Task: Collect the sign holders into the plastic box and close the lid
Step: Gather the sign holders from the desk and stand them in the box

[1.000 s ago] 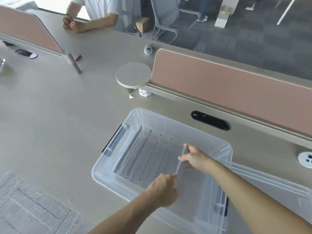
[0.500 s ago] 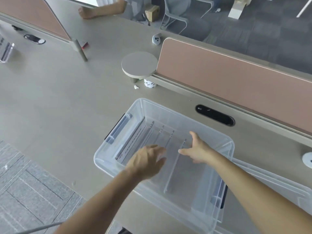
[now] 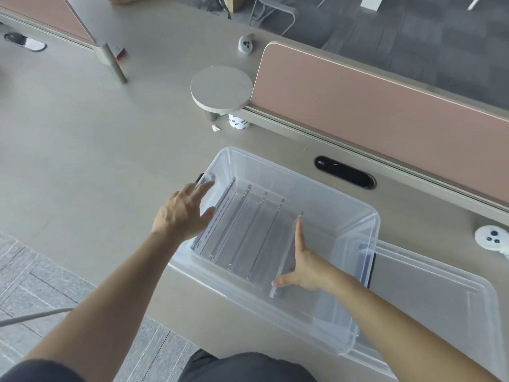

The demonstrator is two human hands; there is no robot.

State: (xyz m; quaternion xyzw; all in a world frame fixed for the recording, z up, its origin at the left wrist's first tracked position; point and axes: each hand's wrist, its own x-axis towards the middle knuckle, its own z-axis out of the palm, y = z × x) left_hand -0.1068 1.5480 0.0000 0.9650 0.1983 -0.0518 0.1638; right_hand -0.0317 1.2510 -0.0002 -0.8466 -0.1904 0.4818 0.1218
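Letting go of the last holder (image 3: 286,252), the open left hand (image 3: 183,213) has swung away; right hand (image 3: 305,267), fingers spread, seemingly steadies it inside the box (image 3: 366,216); lid (image 3: 440,293) next.

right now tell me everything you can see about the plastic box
The plastic box is a clear, rectangular bin with rounded corners and a latch handle at each short end. It sits open on the grey desk, near its front edge, its lid lying flat to its right. Clear sign holders lie in a row inside. The right hand rests inside on the rightmost holder; the left hand is spread open over the left end.
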